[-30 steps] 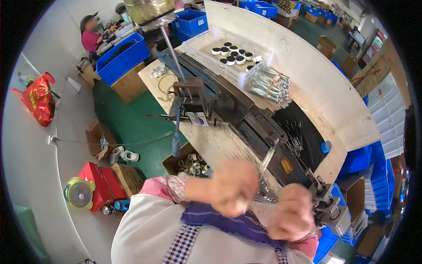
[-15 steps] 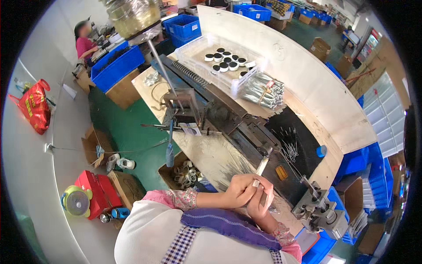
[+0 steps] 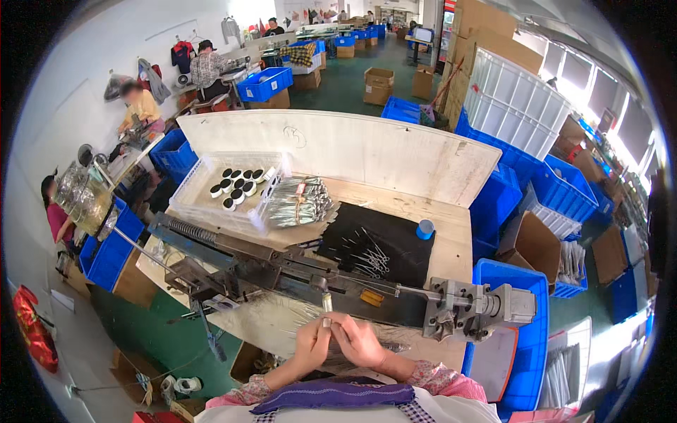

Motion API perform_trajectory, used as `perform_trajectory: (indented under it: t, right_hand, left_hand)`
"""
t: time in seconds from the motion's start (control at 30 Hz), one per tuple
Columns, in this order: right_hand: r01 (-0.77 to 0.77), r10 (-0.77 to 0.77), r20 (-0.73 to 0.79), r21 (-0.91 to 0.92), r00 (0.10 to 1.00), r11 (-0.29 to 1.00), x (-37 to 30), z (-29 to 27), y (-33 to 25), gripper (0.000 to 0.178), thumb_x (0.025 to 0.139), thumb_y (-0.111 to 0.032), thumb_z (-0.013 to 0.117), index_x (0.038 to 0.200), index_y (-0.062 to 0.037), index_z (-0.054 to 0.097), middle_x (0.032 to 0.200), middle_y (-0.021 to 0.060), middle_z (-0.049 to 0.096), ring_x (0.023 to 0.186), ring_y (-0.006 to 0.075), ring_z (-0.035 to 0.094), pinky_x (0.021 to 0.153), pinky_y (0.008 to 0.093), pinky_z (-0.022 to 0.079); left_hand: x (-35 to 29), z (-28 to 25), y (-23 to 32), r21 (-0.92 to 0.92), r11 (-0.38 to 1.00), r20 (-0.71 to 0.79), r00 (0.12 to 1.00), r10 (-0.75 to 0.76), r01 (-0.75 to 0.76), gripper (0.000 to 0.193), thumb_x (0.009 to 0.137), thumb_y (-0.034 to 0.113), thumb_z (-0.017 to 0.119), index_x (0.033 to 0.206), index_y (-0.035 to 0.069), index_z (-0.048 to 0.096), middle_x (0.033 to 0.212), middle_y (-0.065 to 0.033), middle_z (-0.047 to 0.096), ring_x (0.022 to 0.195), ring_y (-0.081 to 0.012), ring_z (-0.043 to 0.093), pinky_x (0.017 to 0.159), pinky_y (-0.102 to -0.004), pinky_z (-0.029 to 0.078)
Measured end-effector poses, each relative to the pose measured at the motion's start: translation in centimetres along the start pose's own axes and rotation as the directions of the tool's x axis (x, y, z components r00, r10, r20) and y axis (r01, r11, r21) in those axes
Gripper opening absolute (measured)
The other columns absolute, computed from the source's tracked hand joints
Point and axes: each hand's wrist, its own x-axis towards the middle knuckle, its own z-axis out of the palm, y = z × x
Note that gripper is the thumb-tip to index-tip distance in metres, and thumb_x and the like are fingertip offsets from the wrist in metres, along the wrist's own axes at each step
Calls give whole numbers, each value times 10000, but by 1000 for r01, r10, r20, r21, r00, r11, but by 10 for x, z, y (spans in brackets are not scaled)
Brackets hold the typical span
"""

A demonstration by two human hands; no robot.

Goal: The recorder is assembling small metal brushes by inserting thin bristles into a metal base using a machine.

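My left hand [image 3: 312, 343] and my right hand [image 3: 358, 343] meet at the near side of a long dark metal bench machine [image 3: 271, 271]. Between them rises a short pale bar [image 3: 327, 302], its upper end against a metal knob [image 3: 319, 282] on the machine. The fingers of both hands are closed about its lower end; what else they may hold is hidden. Near the left hand, thin metal wires [image 3: 285, 310] lie on the wooden table. Beyond the machine, loose metal rods with ring ends [image 3: 375, 262] rest on a black mat [image 3: 345, 225].
A clear plastic tray [image 3: 190, 204] with black-topped white rolls [image 3: 247, 187] stands at the far left, beside a tied metal bundle [image 3: 300, 201]. A blue round container [image 3: 424, 230] sits on the mat. A white board [image 3: 367, 151] edges the table; a blue bin [image 3: 539, 345] stands right.
The view has swung to the right and up, so hands and machine appear further left and lower. Both hands stay together at the pale bar.
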Motion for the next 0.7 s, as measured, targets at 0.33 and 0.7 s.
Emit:
perform_trajectory:
  t: [0.33,0.7]
  right_hand:
    - [269,-286,-83,-168,955,948,9,-33,-18,187,782,62,593,943,-35,585,799,135,628,652,268,623,578,331,495]
    - [190,-190,8,23,982,981,0,12,-5,94,848,31,567,899,-19,506,839,191,618,554,316,589,491,382,462]
  left_hand:
    - [1,-56,41,188,943,-165,937,307,-276,182,875,74,502,704,24,538,581,-69,496,486,-237,512,460,-318,391]
    - [-1,6,5,-92,992,-64,995,79,-85,382,988,197,356,727,-4,550,636,-66,523,578,-144,514,521,-299,397]
